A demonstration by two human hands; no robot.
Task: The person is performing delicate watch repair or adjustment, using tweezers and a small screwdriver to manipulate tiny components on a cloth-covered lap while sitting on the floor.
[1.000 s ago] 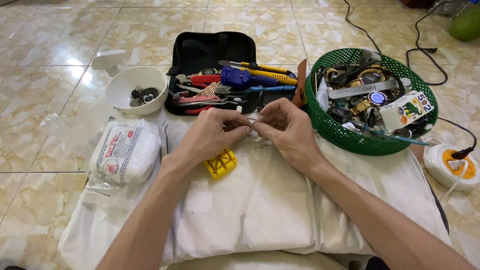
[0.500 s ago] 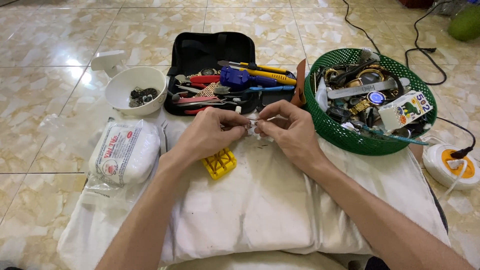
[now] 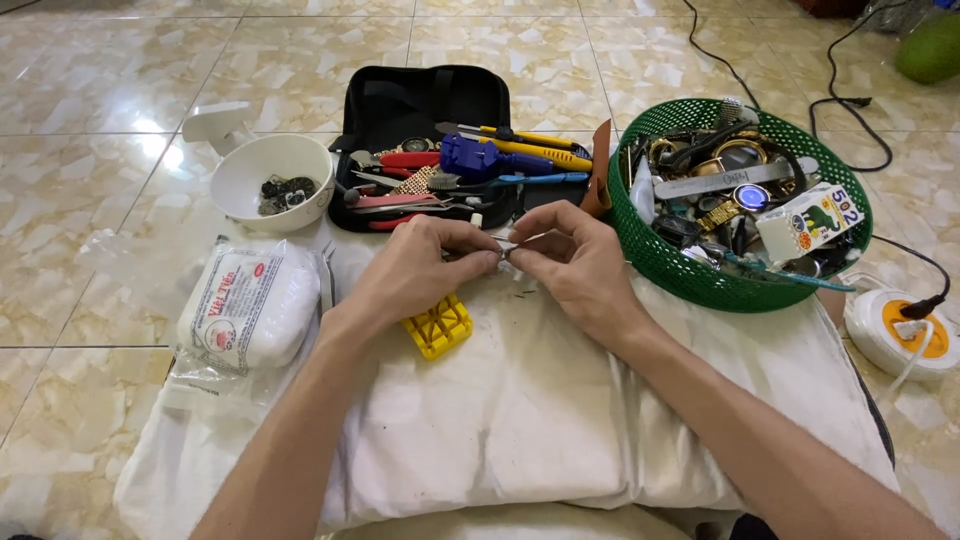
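Nearest, a white pillow (image 3: 520, 420) w/ a yellow block (image 3: 438, 326) on it, just below the left hand (image 3: 420, 268). Both hands meet fingertip to fingertip, left and right hand (image 3: 575, 262) pinching a small metal piece (image 3: 508, 250) between them above the pillow. Beyond: black tool case (image 3: 425, 110), white bowl (image 3: 240, 180) far left, green basket (image 3: 680, 265) to the right.

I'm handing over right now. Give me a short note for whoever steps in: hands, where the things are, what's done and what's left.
Left hand and right hand: fingertips meet over the white cushion, both pinching a small silvery part; too small to identify.
Yellow gridded block lies on the cushion under the left wrist.
Open black tool case with pliers and screwdrivers sits just beyond the hands; white bowl of small dark parts to its left, green basket of watches and parts to the right.
Done: part picked up and held.
Left: the fine work on it; nothing set down yet.
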